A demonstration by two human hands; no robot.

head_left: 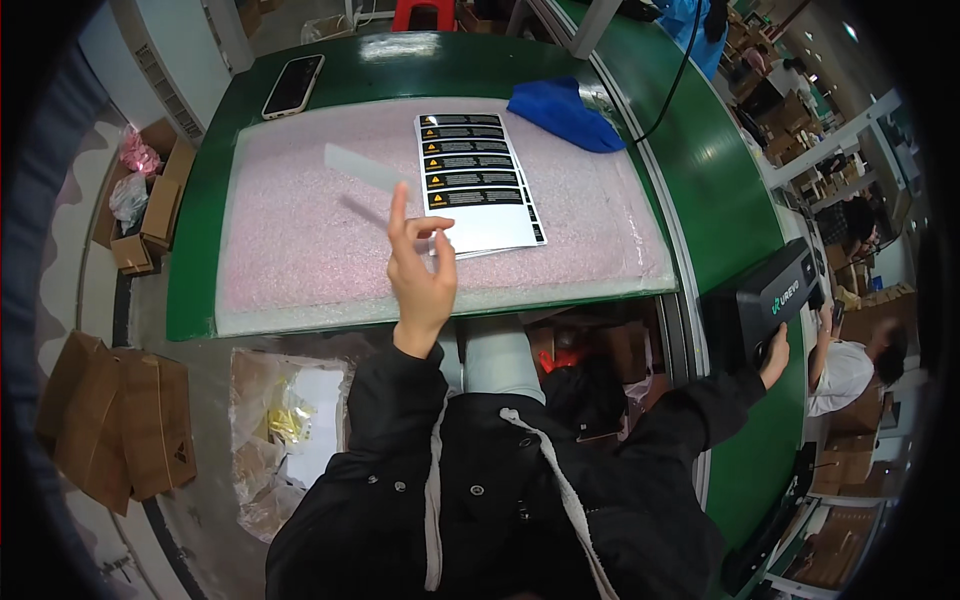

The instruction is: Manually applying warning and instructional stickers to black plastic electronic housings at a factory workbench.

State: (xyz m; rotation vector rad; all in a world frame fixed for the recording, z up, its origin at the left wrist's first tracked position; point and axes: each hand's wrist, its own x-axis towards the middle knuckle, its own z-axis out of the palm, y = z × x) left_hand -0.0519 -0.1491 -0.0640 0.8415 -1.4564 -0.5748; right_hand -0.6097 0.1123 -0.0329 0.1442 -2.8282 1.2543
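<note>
My left hand (422,285) is raised over the pink bubble-wrap mat (300,240). Its index finger points up, with a pale translucent strip (362,168) clinging at the fingertip; the thumb and another finger curl close together. Just beyond that hand lies a sheet of black warning labels (470,160), its nearer part bare white, on top of another sheet. Off to the right, my right hand (775,358) grips the near end of a black box-like housing (770,298) on the green conveyor. Part of its fingers is hidden against the housing.
A phone (294,86) lies at the table's far left corner, and a blue cloth (565,113) at the far right. A metal rail (668,220) runs between table and conveyor. Cardboard boxes (120,420) stand on the floor at left. Other people work beyond the conveyor.
</note>
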